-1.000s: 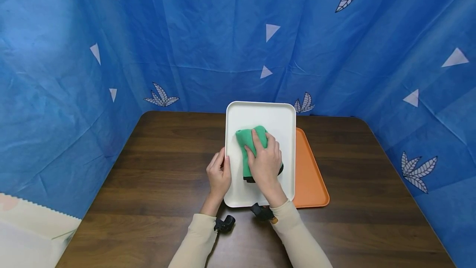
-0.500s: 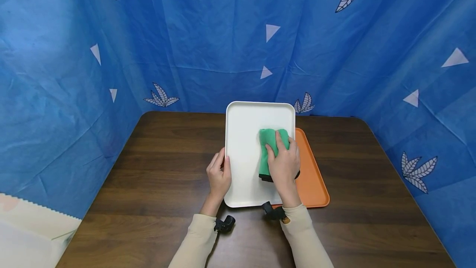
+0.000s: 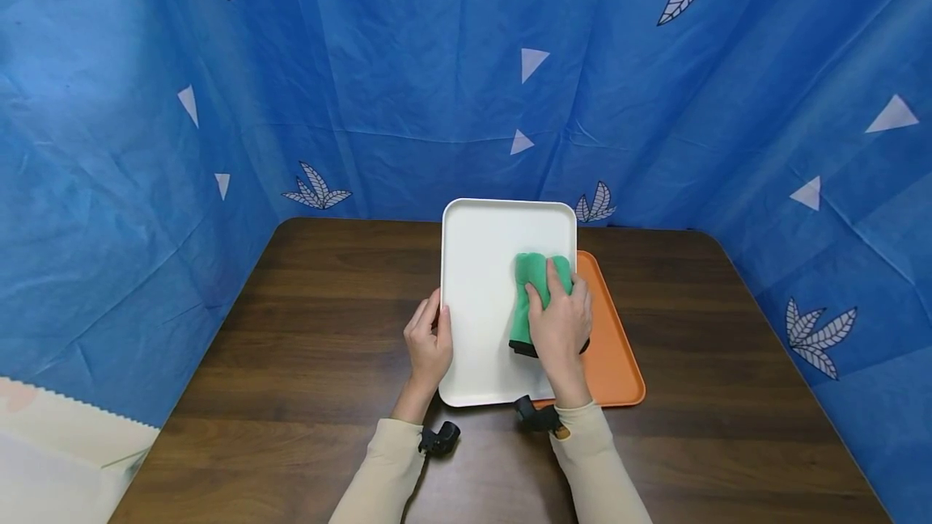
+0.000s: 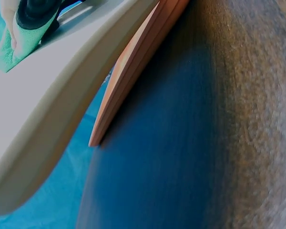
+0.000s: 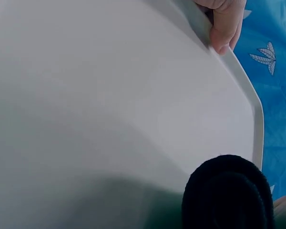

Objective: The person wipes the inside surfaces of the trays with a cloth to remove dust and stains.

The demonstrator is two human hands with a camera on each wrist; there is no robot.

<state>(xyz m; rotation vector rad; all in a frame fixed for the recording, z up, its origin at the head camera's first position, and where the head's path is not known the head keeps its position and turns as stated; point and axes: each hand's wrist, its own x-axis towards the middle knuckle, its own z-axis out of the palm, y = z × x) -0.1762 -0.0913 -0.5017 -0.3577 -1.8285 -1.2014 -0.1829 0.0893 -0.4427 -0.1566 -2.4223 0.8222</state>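
My left hand (image 3: 428,344) grips the left rim of a white rectangular tray (image 3: 476,289), thumb on the near face; the right wrist view shows that hand (image 5: 225,25) pinching the rim. A folded green cloth (image 3: 521,318) with a black edge lies against the tray's right half. From above, my right hand (image 3: 561,328) holds it, fingers spread and bent over it, its palm side hidden. In the left wrist view the white tray (image 4: 33,105) stands apart above an orange tray (image 4: 119,86).
The orange tray lies partly under the white one on a dark wooden table (image 3: 328,330). Behind stands a blue curtain (image 3: 408,87) with leaf prints. A pale cloth (image 3: 65,451) hangs at the lower left, past the table edge.
My right hand has moved the green cloth rightward across the white tray, from its middle to near its right rim, slowing in the last half second. The left hand has kept its place.
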